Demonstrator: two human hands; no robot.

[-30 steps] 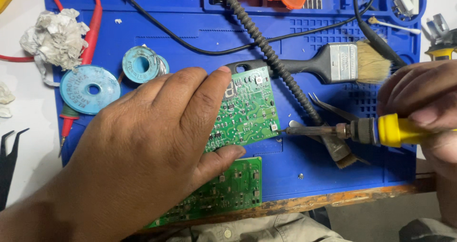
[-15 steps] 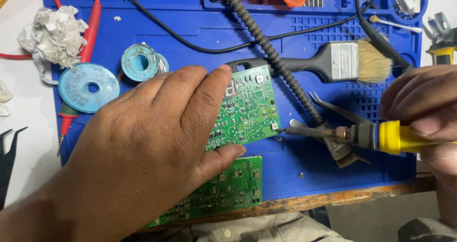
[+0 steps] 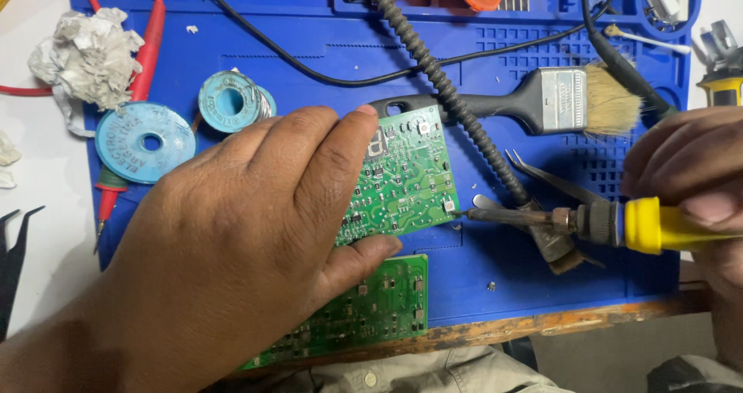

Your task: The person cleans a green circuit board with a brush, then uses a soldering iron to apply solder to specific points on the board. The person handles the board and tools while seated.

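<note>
Right now the left hand [image 3: 232,261] lies flat with fingers [image 3: 333,161] pressed together on the green circuit board [image 3: 406,180], thumb pinching its lower edge. The soldering iron [image 3: 542,219], gripped in the closed right hand [image 3: 689,176], lies level, its tip touching the board's right corner, well beyond the left fingertips. Past the iron lie a brush [image 3: 557,99] and tweezers [image 3: 553,178]; a second board [image 3: 364,308] sits below the thumb on the blue-matted surface [image 3: 480,277].

The left hand [image 3: 232,254] hides much of both green circuit boards [image 3: 406,180]; the right hand [image 3: 689,184] is cut off.
</note>
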